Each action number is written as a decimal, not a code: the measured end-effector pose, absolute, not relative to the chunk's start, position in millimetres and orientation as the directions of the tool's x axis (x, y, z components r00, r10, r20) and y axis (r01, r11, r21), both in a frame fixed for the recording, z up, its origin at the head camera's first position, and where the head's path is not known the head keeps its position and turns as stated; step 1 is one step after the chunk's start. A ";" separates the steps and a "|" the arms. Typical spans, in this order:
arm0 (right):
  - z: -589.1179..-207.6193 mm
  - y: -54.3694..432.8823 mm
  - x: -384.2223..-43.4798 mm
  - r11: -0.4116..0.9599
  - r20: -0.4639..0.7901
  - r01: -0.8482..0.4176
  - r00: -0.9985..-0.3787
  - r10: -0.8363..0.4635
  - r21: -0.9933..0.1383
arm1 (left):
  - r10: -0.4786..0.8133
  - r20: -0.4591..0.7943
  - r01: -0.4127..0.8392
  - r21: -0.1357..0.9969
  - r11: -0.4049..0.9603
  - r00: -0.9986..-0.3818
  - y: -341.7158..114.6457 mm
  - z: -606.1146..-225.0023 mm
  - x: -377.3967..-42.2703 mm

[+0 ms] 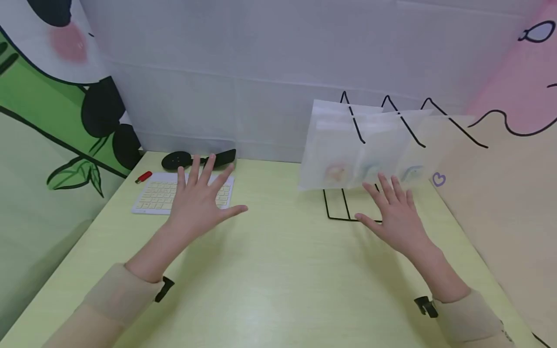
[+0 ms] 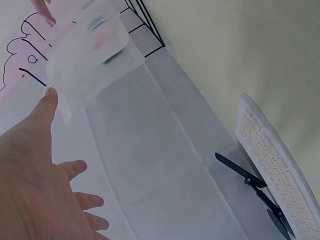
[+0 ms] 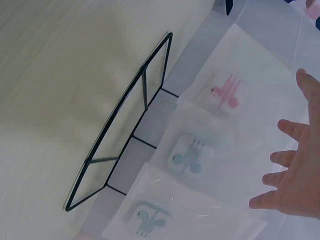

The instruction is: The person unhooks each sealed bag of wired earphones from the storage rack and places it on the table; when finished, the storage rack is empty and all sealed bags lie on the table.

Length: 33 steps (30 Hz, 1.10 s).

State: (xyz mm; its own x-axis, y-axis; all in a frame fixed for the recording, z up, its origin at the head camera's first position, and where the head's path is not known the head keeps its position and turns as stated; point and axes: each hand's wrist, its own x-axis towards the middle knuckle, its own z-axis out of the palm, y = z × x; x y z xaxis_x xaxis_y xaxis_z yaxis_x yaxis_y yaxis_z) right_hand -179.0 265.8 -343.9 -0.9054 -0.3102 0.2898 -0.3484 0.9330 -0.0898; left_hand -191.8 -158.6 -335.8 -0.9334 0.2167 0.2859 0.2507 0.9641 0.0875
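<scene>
My left hand (image 1: 196,203) hovers over the right part of a white keyboard (image 1: 152,195), fingers spread, holding nothing. Just behind that keyboard lies a black folding stand (image 1: 176,160). To its left is a small red USB stick (image 1: 143,177). My right hand (image 1: 398,217), likewise spread and bare, hangs in front of a black wire rack (image 1: 327,205). From the rack's hooks hang translucent bags (image 1: 330,145). In the right wrist view, three of them hold earphones: one pink set (image 3: 227,95) and two bluish sets, the middle set (image 3: 187,157) and the lowest set (image 3: 147,220).
A pale wooden table (image 1: 278,270) carries everything. White cloth (image 1: 261,111) closes off the back, with printed cartoon cloth on both sides. The rack's wire hooks (image 1: 409,128) jut forward above the table at the right.
</scene>
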 end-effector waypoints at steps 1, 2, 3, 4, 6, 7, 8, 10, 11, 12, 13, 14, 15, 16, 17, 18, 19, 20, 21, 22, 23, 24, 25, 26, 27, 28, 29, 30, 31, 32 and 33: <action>-343.2 271.0 -180.1 0.932 0.296 -0.351 -0.903 -0.311 -0.091 | 0.218 0.293 0.255 0.092 0.963 -0.931 -157.7 -334.1 -193.5; -341.9 276.2 -181.2 0.931 0.297 -0.352 -0.903 -0.312 -0.094 | 0.219 0.301 0.259 0.100 0.961 -0.928 -156.5 -332.1 -195.1; -340.9 281.5 -182.4 0.929 0.300 -0.356 -0.901 -0.314 -0.096 | 0.219 0.311 0.264 0.110 0.958 -0.925 -155.2 -330.2 -196.9; -340.2 287.2 -183.4 0.928 0.302 -0.359 -0.899 -0.316 -0.100 | 0.221 0.319 0.271 0.119 0.955 -0.921 -153.2 -328.6 -198.9; -339.5 299.0 -186.0 0.924 0.309 -0.366 -0.896 -0.319 -0.108 | 0.231 0.339 0.289 0.134 0.948 -0.912 -148.2 -325.6 -202.8; -339.9 305.1 -187.6 0.922 0.309 -0.369 -0.895 -0.321 -0.112 | 0.235 0.350 0.298 0.139 0.944 -0.907 -145.2 -324.6 -204.8; -340.4 311.2 -189.1 0.920 0.311 -0.373 -0.894 -0.322 -0.118 | 0.239 0.359 0.307 0.145 0.941 -0.902 -141.6 -323.7 -206.6; -343.1 323.5 -192.8 0.913 0.324 -0.388 -0.886 -0.331 -0.129 | 0.250 0.375 0.328 0.162 0.931 -0.893 -133.3 -322.4 -210.4; -345.0 329.7 -194.9 0.909 0.333 -0.396 -0.881 -0.336 -0.132 | 0.254 0.381 0.336 0.166 0.927 -0.889 -128.7 -322.1 -212.0; -346.7 335.6 -196.7 0.905 0.342 -0.403 -0.876 -0.339 -0.138 | 0.257 0.387 0.345 0.177 0.922 -0.886 -123.9 -322.2 -213.9; -348.6 341.4 -198.6 0.900 0.349 -0.412 -0.872 -0.343 -0.145 | 0.260 0.398 0.357 0.192 0.914 -0.880 -119.0 -322.1 -215.7; -350.9 347.2 -200.7 0.894 0.360 -0.421 -0.866 -0.346 -0.154 | 0.262 0.407 0.368 0.209 0.906 -0.875 -113.9 -322.2 -217.7; -353.4 352.9 -202.6 0.888 0.365 -0.430 -0.863 -0.350 -0.165 | 0.262 0.420 0.380 0.228 0.897 -0.869 -108.8 -322.5 -219.7; -356.0 358.5 -204.6 0.881 0.367 -0.437 -0.861 -0.352 -0.180 | 0.261 0.434 0.392 0.248 0.886 -0.862 -103.7 -323.1 -221.9; -358.8 364.1 -206.5 0.876 0.366 -0.442 -0.861 -0.353 -0.193 | 0.258 0.450 0.406 0.272 0.872 -0.855 -98.7 -323.5 -224.1; -362.0 369.6 -208.4 0.871 0.362 -0.446 -0.862 -0.355 -0.208 | 0.252 0.469 0.422 0.304 0.854 -0.847 -93.8 -324.1 -226.3; -366.1 375.4 -210.2 0.864 0.353 -0.450 -0.865 -0.357 -0.227 | 0.245 0.485 0.436 0.332 0.836 -0.839 -88.8 -324.6 -228.5; -370.5 381.2 -211.9 0.858 0.345 -0.451 -0.868 -0.357 -0.247 | 0.237 0.499 0.449 0.361 0.818 -0.834 -84.1 -325.4 -230.6; -375.1 387.2 -213.5 0.852 0.338 -0.453 -0.870 -0.358 -0.264 | 0.229 0.513 0.462 0.388 0.798 -0.827 -79.3 -326.3 -232.8; -380.1 393.2 -215.2 0.845 0.334 -0.457 -0.871 -0.360 -0.280 | 0.222 0.531 0.478 0.413 0.775 -0.818 -74.6 -327.1 -234.9; -385.2 399.5 -216.8 0.838 0.333 -0.461 -0.871 -0.362 -0.293 | 0.215 0.544 0.492 0.436 0.753 -0.811 -70.0 -327.7 -237.0; -390.3 405.8 -218.5 0.831 0.328 -0.462 -0.872 -0.363 -0.309 | 0.208 0.557 0.507 0.458 0.730 -0.804 -65.2 -328.3 -239.3; -395.1 411.9 -220.1 0.824 0.321 -0.461 -0.876 -0.361 -0.331 | 0.203 0.568 0.519 0.476 0.710 -0.798 -60.6 -329.1 -242.0; -399.6 418.2 -222.0 0.815 0.315 -0.460 -0.878 -0.360 -0.352 | 0.198 0.580 0.535 0.495 0.685 -0.790 -56.1 -329.6 -244.4; -403.5 424.1 -223.9 0.810 0.306 -0.457 -0.882 -0.359 -0.368 | 0.194 0.589 0.548 0.512 0.661 -0.785 -51.5 -330.1 -247.0; -406.8 429.6 -225.4 0.806 0.288 -0.447 -0.890 -0.354 -0.388 | 0.192 0.598 0.562 0.527 0.637 -0.778 -47.3 -330.5 -249.8; -409.5 434.6 -226.4 0.804 0.266 -0.429 -0.900 -0.344 -0.411 | 0.191 0.603 0.574 0.541 0.615 -0.774 -43.3 -330.7 -252.4; -411.8 439.3 -227.4 0.803 0.240 -0.407 -0.912 -0.332 -0.435 | 0.192 0.609 0.586 0.554 0.592 -0.770 -39.3 -331.2 -255.1; -413.8 443.8 -228.3 0.804 0.215 -0.384 -0.923 -0.319 -0.454 | 0.195 0.613 0.597 0.564 0.571 -0.766 -35.8 -331.7 -257.7; -415.7 448.0 -229.2 0.803 0.193 -0.364 -0.931 -0.309 -0.472 | 0.200 0.618 0.610 0.572 0.548 -0.760 -32.4 -331.9 -260.1; -417.1 451.4 -229.9 0.803 0.171 -0.344 -0.939 -0.299 -0.486 | 0.205 0.620 0.618 0.580 0.530 -0.758 -29.3 -332.7 -262.9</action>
State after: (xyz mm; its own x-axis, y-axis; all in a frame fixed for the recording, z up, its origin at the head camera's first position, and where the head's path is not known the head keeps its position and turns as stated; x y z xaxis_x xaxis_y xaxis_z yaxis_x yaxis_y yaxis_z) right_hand -229.9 451.4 -417.1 -0.9389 -0.2987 0.1709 -0.3440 0.8032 -0.4864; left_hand -262.9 -29.3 -332.7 -0.7576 0.2054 0.6195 0.6184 0.5298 0.5805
